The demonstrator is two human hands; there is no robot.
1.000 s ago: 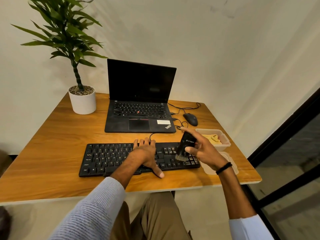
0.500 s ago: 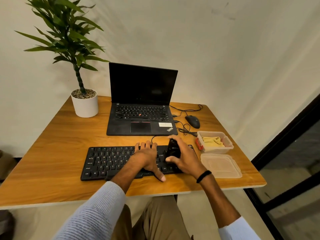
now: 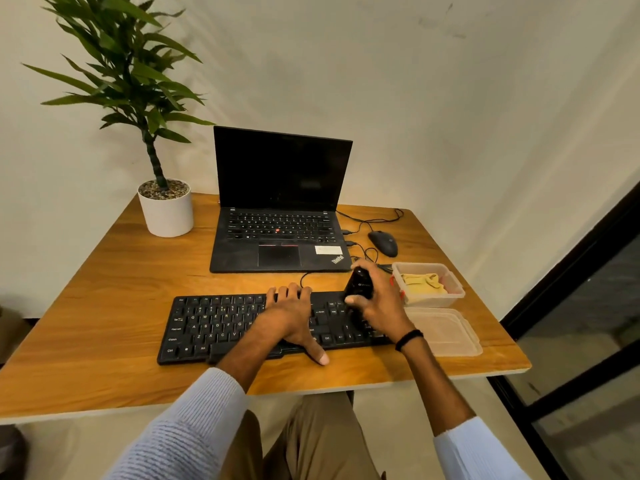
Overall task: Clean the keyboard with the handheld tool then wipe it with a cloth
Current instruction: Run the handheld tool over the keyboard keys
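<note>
Your right hand point(image 3: 379, 304) has shifted rightward, its grip clenched on the handheld tool point(image 3: 358, 289) brushing the keyboard point(image 3: 214, 327), left hand point(image 3: 289, 315) flat steadying; cloth point(image 3: 422, 284) unused in its tub, wiping remains.

Desk layout as I see it from the head camera.

The keyboard point(image 3: 242, 327) lies across the near middle of the table point(image 3: 104, 306), with the laptop point(image 3: 280, 216) standing open directly behind it. Left of the laptop, at the far left corner, sits the potted plant point(image 3: 165, 206). The mouse point(image 3: 382, 243) rests just right of the laptop. Nearer me on the right, a tub point(image 3: 429, 284) holds the cloth point(image 3: 422, 284), and its lid point(image 3: 443, 330) lies in front of it, just beside the keyboard's right end. My left hand point(image 3: 291, 317) rests on the keyboard's middle; my right hand point(image 3: 381, 306) holds the handheld tool point(image 3: 358, 287) over the keyboard's right part.
</note>
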